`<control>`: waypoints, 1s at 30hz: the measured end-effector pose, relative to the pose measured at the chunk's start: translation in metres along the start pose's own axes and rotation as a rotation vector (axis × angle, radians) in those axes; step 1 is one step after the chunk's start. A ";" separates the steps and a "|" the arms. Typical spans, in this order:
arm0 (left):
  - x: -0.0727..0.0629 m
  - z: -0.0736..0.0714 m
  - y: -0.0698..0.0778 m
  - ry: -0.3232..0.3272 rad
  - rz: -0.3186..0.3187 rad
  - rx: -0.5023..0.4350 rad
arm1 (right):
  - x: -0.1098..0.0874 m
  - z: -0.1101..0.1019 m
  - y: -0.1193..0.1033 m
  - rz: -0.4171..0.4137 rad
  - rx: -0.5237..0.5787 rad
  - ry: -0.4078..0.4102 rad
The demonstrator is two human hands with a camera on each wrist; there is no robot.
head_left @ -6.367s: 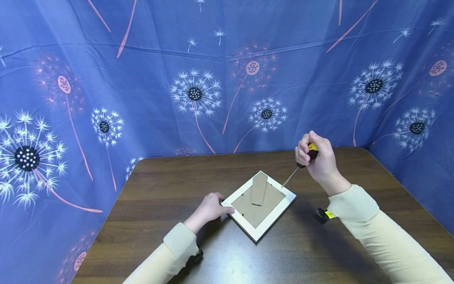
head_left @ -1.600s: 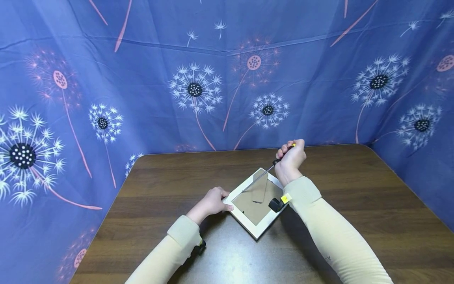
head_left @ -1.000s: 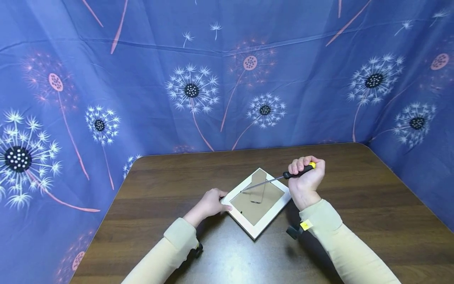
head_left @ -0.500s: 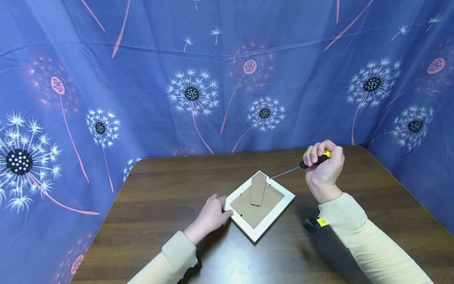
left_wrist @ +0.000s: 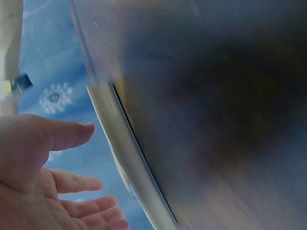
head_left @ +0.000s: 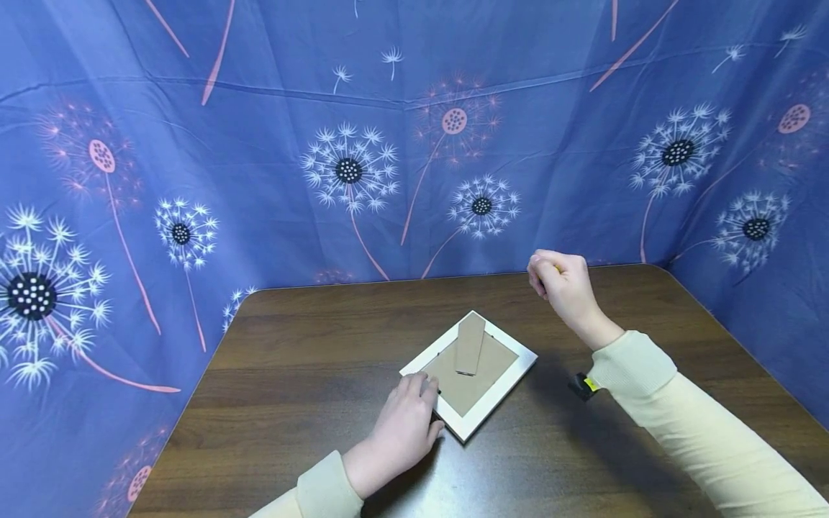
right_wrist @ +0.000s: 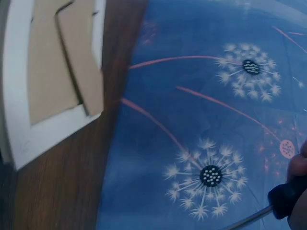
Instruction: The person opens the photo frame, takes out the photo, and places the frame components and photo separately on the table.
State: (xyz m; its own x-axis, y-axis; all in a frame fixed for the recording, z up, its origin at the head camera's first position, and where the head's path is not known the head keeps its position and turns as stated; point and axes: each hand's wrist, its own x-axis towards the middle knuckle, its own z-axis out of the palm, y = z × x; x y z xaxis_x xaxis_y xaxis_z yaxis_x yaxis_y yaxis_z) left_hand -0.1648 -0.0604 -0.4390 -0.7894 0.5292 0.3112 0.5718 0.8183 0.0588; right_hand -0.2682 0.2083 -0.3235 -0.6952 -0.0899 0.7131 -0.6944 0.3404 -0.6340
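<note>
White frame (left hand near) lies well inside table edges.

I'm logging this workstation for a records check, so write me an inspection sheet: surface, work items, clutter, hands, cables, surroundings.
Surface: dark wood-grain table, glare on its near part.
Work items: white picture frame lies back side up, with brown backing board and stand showing; black-handled screwdriver is in hand, apart from the frame.
Clutter: nothing seen.
Left hand: fingers extended over the frame's left border; contact cannot be told.
Right hand: raised, fingers curled round the screwdriver.
Cables: nothing seen.
Surroundings: blue dandelion-print cloth hangs behind the table and at both sides.
</note>
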 end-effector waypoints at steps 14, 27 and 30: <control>-0.009 -0.004 0.034 0.064 0.196 0.082 | 0.005 0.028 0.038 0.177 -0.619 -0.333; -0.003 0.001 0.058 0.022 0.216 0.238 | 0.007 0.056 0.078 0.278 -0.803 -0.440; -0.002 0.003 0.061 0.054 0.219 0.254 | 0.006 0.062 0.081 0.286 -0.811 -0.448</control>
State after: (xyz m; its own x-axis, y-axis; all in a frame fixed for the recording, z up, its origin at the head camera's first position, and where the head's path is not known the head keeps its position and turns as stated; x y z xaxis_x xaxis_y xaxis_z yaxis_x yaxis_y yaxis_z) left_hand -0.1285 -0.0107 -0.4394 -0.6371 0.6916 0.3401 0.6474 0.7197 -0.2507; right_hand -0.3399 0.1778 -0.3895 -0.9408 -0.1944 0.2778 -0.2656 0.9318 -0.2476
